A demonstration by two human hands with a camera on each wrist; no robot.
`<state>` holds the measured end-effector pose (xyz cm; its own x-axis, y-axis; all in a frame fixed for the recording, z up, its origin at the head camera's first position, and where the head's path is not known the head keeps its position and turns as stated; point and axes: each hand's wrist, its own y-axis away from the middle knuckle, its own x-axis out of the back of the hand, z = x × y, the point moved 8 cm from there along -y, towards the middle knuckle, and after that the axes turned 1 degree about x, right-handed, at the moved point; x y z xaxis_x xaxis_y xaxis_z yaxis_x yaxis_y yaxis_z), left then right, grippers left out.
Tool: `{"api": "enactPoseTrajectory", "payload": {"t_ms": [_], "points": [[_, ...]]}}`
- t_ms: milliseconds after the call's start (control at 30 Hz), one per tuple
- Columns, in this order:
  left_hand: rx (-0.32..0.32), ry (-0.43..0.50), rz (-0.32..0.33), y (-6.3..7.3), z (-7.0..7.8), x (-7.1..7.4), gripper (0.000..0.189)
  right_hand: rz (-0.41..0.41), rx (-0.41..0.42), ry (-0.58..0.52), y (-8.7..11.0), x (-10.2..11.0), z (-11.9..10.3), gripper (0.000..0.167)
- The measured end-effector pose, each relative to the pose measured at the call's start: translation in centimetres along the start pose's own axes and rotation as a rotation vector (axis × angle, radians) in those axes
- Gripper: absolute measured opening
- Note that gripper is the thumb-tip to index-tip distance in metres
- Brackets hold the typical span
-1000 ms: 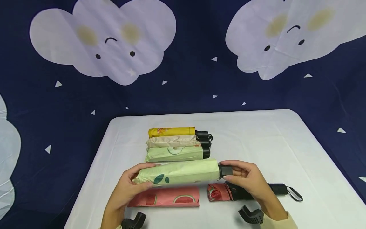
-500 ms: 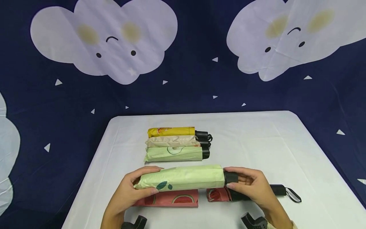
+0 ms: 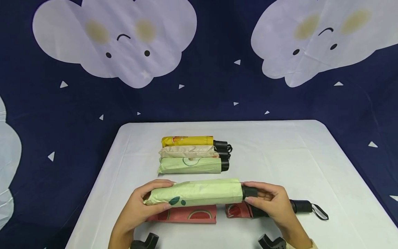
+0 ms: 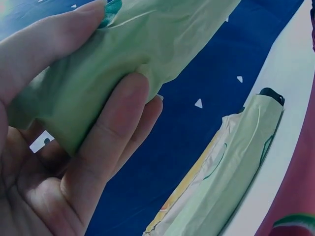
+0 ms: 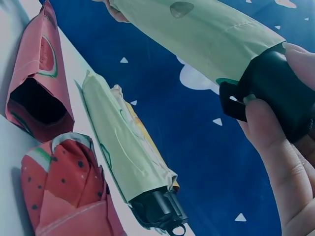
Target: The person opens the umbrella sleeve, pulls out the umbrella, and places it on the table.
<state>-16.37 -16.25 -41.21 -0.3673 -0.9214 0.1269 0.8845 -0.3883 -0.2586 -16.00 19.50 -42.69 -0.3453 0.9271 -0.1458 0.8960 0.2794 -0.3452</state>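
A folded umbrella in a pale green sleeve with dark leaf prints point(image 3: 199, 192) is held level between both hands, above the table. My left hand point(image 3: 141, 204) grips its closed sleeve end, thumb in front and fingers behind. At the other end my right hand point(image 3: 273, 200) pinches the black handle point(image 5: 280, 88), which sticks out of the sleeve. Below it lies a flat red watermelon-print sleeve point(image 3: 199, 215); its dark open mouth shows in the right wrist view. Beside that sleeve rests a folded watermelon umbrella point(image 3: 239, 210) with a black handle and wrist loop, partly hidden behind my right hand.
Farther back, three sleeved umbrellas lie side by side: a yellow one point(image 3: 188, 141), a cream one point(image 3: 188, 151) and a green avocado-print one point(image 3: 189, 166), handles to the right. They rest on a white table point(image 3: 280, 145). A dark blue cloud-print cloth point(image 3: 214, 76) hangs behind.
Both hands have brought the green umbrella slightly nearer and to the right, over the red sleeve. In the last half second it has hardly moved.
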Motion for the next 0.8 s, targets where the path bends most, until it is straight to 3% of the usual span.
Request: {"api": "enactPoseTrajectory", "payload": {"t_ms": [167, 533, 800], "points": [[0.011, -0.009, 0.007, -0.2, 0.0, 0.1, 0.052, 0.006, -0.001, -0.017, 0.0, 0.2, 0.1, 0.046], [-0.006, -0.037, 0.024, 0.2, 0.1, 0.9, 0.054, 0.078, -0.130, -0.018, 0.2, 1.3, 0.3, 0.044], [0.020, -0.035, 0.056, 0.3, 0.1, 1.4, 0.050, 0.031, -0.115, -0.030, 0.3, 1.5, 0.4, 0.044]]}}
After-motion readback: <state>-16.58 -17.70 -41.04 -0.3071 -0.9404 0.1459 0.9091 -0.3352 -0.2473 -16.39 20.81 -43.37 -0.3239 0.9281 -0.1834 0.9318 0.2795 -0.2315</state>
